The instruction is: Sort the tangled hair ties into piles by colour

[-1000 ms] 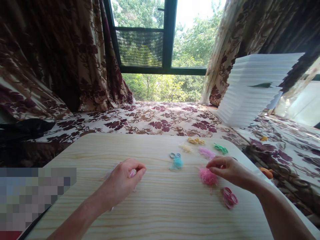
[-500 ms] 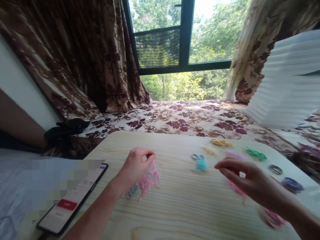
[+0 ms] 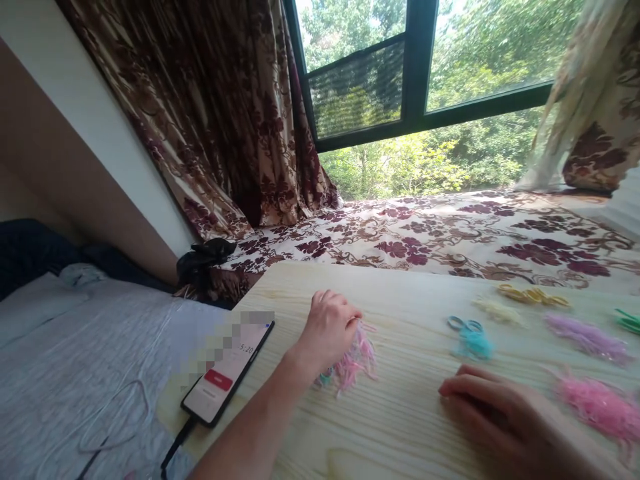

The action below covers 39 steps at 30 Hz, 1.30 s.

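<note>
My left hand (image 3: pixel 331 325) rests over a heap of small pink, lilac and mint elastic bands (image 3: pixel 356 363), its fingers curled down at the heap's back edge. What its fingertips pinch, if anything, is hidden. Lower right, my right hand (image 3: pixel 500 417) hovers over the table with thumb and fingers drawn together; nothing can be made out in it. Just beyond it lies a turquoise bunch of bands (image 3: pixel 473 339) with two grey-blue rings (image 3: pixel 455 324) against it. A bright pink bunch (image 3: pixel 597 403) sits to the right of that hand.
A lilac bunch (image 3: pixel 587 335), a cream bunch (image 3: pixel 500 310), yellow bands (image 3: pixel 534 295) and green bands (image 3: pixel 629 321) lie at the back right of the wooden table (image 3: pixel 415 400). At the left edge a phone (image 3: pixel 227 380) lies with a cable plugged in. Behind is a flowered window seat (image 3: pixel 400 247).
The view has swung left, so everything sits further right. My right hand has come nearer and lower, away from the bright pink bunch. My left hand stays at the heap.
</note>
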Tool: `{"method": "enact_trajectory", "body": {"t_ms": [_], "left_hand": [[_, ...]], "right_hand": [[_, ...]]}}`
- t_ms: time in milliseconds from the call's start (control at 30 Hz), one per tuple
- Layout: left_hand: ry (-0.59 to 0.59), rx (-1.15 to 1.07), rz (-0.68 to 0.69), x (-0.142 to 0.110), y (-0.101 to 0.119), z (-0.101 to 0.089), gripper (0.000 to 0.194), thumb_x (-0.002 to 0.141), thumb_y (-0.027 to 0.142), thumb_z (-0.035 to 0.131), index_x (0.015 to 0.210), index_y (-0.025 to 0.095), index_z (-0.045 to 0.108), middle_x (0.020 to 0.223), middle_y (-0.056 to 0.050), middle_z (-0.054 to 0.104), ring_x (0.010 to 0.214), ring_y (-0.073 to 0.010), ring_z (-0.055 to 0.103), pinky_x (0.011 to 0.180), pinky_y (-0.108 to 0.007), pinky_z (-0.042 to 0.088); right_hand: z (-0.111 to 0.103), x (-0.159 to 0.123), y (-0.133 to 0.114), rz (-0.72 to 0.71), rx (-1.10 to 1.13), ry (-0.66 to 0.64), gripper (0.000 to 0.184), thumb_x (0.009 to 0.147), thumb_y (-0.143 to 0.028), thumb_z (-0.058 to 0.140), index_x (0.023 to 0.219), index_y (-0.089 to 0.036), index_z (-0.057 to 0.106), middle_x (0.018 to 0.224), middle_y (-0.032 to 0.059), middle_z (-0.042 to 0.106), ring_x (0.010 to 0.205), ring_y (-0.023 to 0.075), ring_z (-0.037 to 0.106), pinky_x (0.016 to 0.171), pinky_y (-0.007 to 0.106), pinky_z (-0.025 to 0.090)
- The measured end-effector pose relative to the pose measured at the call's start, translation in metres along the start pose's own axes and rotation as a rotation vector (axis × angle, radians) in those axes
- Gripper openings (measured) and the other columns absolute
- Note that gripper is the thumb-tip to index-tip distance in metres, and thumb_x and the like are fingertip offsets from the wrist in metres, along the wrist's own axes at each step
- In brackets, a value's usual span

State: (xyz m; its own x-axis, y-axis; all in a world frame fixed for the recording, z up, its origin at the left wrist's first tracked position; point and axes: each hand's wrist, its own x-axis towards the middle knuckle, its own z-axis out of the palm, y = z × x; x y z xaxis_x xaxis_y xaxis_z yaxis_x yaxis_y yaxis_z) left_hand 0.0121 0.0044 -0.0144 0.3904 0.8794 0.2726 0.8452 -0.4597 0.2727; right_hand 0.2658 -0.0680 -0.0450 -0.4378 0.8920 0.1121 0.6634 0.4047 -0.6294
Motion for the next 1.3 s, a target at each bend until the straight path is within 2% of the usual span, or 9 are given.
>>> {"method": "enact_trajectory", "body": {"t_ms": [200,700,833,933,1033,1300], "left_hand": [[-0.038,-0.062,0.125,-0.004,0.016,0.011,0.014,0.083,0.017,0.060,0.080,0.021,0.073,0.083,-0.004,0.068,0.094,-0.0196,0.056,0.097,-0.039,0.036],[-0.009,-0.074,0.120,-0.006,0.023,0.016,0.017,0.081,0.013,0.058,0.071,0.020,0.069,0.079,-0.003,0.067,0.091,-0.0194,0.057,0.103,-0.044,0.032],[0.040,-0.166,0.137,-0.009,0.032,0.011,0.016,0.084,0.014,0.057,0.073,0.020,0.067,0.079,-0.003,0.069,0.091,-0.0185,0.059,0.107,-0.045,0.028],[0.041,-0.290,0.164,-0.013,0.041,0.008,0.016,0.083,0.014,0.058,0.071,0.020,0.066,0.077,-0.001,0.069,0.085,-0.0163,0.061,0.104,-0.040,0.033],[0.034,-0.362,0.159,-0.016,0.049,0.005,0.015,0.081,0.013,0.059,0.070,0.020,0.067,0.076,-0.001,0.069,0.085,-0.0163,0.061,0.098,-0.036,0.039],[-0.107,-0.602,0.052,-0.021,0.057,0.002,0.012,0.077,0.012,0.062,0.076,0.019,0.071,0.081,-0.001,0.069,0.088,-0.0156,0.061,0.088,-0.028,0.044]], "right_hand": [[-0.002,0.001,-0.006,0.001,-0.016,-0.003,0.028,0.090,-0.035,0.046,0.078,-0.024,0.069,0.075,0.0045,0.069,0.066,0.0186,0.066,0.058,0.025,0.052],[-0.006,0.002,-0.015,-0.005,-0.042,0.012,0.029,0.090,-0.029,0.044,0.078,-0.023,0.069,0.075,0.0045,0.068,0.066,0.0179,0.066,0.057,0.025,0.049],[-0.003,0.001,-0.017,-0.010,-0.016,0.151,0.025,0.091,-0.031,0.045,0.089,-0.022,0.069,0.078,0.0034,0.067,0.060,0.0144,0.062,0.056,0.024,0.048],[-0.001,0.001,-0.021,-0.041,0.002,0.272,0.023,0.092,-0.030,0.046,0.093,-0.021,0.067,0.076,0.0024,0.064,0.052,0.0115,0.057,0.051,0.023,0.047],[0.000,0.001,-0.023,-0.077,0.005,0.321,0.019,0.090,-0.028,0.049,0.090,-0.021,0.067,0.075,0.0024,0.063,0.053,0.0112,0.056,0.050,0.022,0.048],[0.004,0.002,-0.018,-0.210,-0.031,0.420,0.016,0.089,-0.021,0.053,0.099,-0.022,0.065,0.085,0.0043,0.066,0.056,0.0098,0.059,0.047,0.020,0.049]]}}
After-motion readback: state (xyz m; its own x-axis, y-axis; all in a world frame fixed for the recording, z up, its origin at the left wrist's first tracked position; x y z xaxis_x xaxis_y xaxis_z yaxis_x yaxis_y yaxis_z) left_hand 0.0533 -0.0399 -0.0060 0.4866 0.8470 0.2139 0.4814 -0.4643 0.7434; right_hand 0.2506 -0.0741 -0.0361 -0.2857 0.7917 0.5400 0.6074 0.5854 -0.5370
